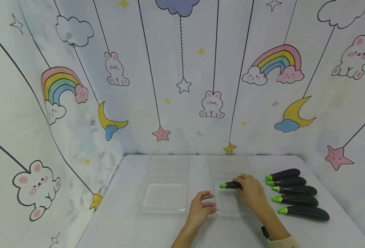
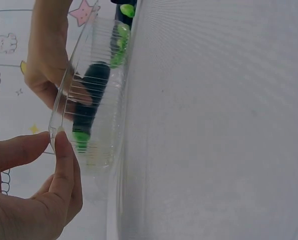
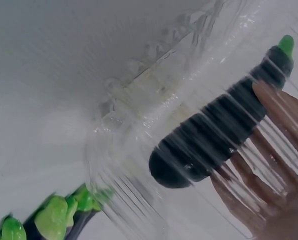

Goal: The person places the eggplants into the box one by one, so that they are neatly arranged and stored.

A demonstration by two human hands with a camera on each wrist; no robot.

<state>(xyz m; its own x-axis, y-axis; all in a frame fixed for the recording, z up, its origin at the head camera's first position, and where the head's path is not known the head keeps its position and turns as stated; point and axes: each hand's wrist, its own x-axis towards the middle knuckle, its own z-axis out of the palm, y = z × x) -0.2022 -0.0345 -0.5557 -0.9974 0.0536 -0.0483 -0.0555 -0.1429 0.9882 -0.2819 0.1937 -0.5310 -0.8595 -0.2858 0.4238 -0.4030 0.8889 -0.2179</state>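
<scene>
My right hand point(image 1: 252, 193) holds a dark eggplant point(image 1: 233, 185) with a green stem end, which points left in the head view. The eggplant is inside the right-hand clear plastic box point(image 1: 232, 214), below its rim in the left wrist view. Through the ribbed clear wall, the right wrist view shows the whole eggplant point(image 3: 204, 140), with fingers point(image 3: 281, 107) along its side. At the box's left edge, my left hand point(image 1: 201, 209) pinches the thin rim point(image 2: 53, 125) between thumb and forefinger. The hand in front hides the eggplant's rounded end from the head camera.
A second clear plastic box point(image 1: 165, 210) stands to the left, its lid point(image 1: 167, 163) folded back behind it. Several eggplants point(image 1: 297, 199) lie in a column at the right of the white table point(image 1: 114, 220). A patterned curtain point(image 1: 182, 113) rises behind the table.
</scene>
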